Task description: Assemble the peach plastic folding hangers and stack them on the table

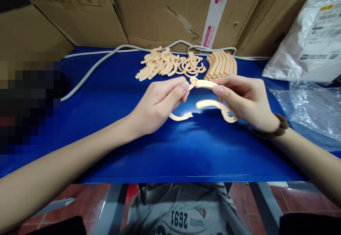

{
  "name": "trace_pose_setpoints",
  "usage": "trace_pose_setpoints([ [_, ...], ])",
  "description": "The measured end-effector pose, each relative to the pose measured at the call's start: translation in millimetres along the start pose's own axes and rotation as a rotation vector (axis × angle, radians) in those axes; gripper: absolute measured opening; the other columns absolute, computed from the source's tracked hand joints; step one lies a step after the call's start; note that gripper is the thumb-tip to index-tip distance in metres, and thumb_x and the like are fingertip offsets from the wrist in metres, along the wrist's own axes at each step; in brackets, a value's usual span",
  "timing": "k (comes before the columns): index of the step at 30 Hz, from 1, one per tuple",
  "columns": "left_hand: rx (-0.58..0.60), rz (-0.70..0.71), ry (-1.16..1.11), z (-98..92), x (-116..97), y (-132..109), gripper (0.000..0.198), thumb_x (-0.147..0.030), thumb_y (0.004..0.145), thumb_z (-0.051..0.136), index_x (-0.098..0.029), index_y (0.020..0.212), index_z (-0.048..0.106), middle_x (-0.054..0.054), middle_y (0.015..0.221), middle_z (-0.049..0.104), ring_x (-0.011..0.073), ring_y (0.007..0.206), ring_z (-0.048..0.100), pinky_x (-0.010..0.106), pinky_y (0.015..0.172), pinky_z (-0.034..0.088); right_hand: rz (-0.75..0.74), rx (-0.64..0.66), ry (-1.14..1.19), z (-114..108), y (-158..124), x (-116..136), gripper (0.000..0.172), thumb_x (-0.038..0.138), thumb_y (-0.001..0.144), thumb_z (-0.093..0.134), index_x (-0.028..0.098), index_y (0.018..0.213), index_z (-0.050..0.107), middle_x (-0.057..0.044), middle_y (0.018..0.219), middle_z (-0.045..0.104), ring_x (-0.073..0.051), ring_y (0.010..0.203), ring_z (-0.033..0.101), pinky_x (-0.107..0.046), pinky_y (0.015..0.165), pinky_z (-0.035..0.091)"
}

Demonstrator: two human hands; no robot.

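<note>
Between the left hand (161,101) and right hand (247,98), both pinching closed on them, pale curved parts (206,84) are meeting; they are looking light, stiff and possibly snappable, best gripped beside the joint (194,81).

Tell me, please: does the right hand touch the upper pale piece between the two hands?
Touching. The head view shows the right hand pinching the right end of the pale piece, its thumb overlapping that end.

I have room over the near blue tabletop (181,153); piled curved beige pieces (164,64) and cardboard boxes (154,18) block ahead
</note>
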State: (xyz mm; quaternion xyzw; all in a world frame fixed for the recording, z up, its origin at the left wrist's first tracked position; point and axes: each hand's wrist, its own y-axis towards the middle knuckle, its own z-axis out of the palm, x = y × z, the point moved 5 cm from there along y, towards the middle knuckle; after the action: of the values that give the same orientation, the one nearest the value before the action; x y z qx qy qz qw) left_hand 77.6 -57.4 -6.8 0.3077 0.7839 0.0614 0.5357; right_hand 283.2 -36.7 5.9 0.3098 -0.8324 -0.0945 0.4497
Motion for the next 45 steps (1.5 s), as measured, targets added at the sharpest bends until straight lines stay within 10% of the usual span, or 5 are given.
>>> trace_pose_setpoints([
  [8,-0.050,0.157,0.472,3.7,-6,-5,0.030,-0.027,0.111,0.039,-0.021,0.083,0.050,-0.006,0.061,0.047,0.0104,0.047,0.044,0.028,0.053,0.028,-0.317,0.120,-0.650,15,-11,12,0.028,0.028,0.112,0.042,0.019,0.103,0.067,-0.002,0.070,0.067,-0.016,0.052,0.055,-0.032,0.054,0.033],
  [28,-0.090,-0.422,0.403,-9.5,88,148,0.032,-0.025,0.097,0.061,-0.023,0.065,0.064,0.002,0.065,0.066,0.0209,0.077,0.065,0.032,0.070,0.039,0.258,0.052,0.309,19,-9,-21,0.046,0.067,0.102,0.063,0.025,0.119,0.066,0.005,0.061,0.065,-0.015,0.050,0.059,-0.028,0.049,0.045],
  [34,-0.383,-0.398,0.389,-11.4,73,123,0.018,-0.036,0.097,0.078,-0.023,0.093,0.066,0.003,0.079,0.070,0.0252,0.087,0.068,0.032,0.075,0.040,0.217,-0.134,0.286,2,-4,-22,0.031,0.057,0.101,0.066,0.028,0.109,0.060,0.004,0.065,0.061,-0.017,0.052,0.061,-0.030,0.050,0.048],
  [41,0.131,-0.569,-0.548,41.3,25,50,0.061,-0.047,0.117,0.032,-0.016,0.081,0.071,0.010,0.081,0.076,0.0139,0.071,0.069,0.019,0.056,0.048,0.132,-0.514,0.225,-25,-1,-18,0.020,0.039,0.099,0.061,0.031,0.107,0.044,-0.009,0.105,0.074,-0.026,0.093,0.076,-0.036,0.065,0.057],
  [45,0.074,-0.623,-0.724,42.2,9,18,0.028,-0.027,0.113,0.053,-0.016,0.093,0.070,0.003,0.086,0.076,0.0088,0.071,0.071,0.016,0.065,0.057,0.037,-0.616,0.245,-29,-3,-10,0.018,0.024,0.092,0.068,0.030,0.095,0.051,-0.010,0.103,0.078,-0.026,0.094,0.076,-0.038,0.071,0.059],
])
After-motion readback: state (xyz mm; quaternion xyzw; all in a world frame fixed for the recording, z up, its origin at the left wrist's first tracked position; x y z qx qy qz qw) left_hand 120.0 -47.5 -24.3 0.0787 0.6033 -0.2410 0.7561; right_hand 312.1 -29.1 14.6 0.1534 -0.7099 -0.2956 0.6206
